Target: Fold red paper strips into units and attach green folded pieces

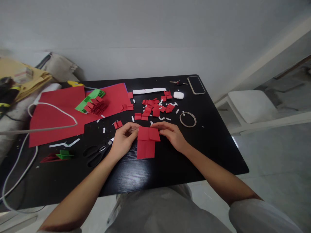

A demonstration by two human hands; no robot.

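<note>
A folded red paper piece [146,145] hangs between my hands over the near middle of the black table. Its upper part is wider, with a flap to the right, and a squarer part lies below. My left hand [125,137] pinches its upper left edge between thumb and fingers. At the upper right edge, my right hand [173,134] holds the flap with its fingers pressed together. Just beyond my hands lies a pile of small folded red paper pieces [155,111] among white paper scraps. Black-handled scissors [96,157] rest beside my left forearm.
Large red sheets [58,119] cover the left, with a green and red folded paper [91,101] on them. A white cable [18,171] loops at the left edge. A wire ring [188,119], white case [178,95], keys [178,82] and phone [196,85] lie right.
</note>
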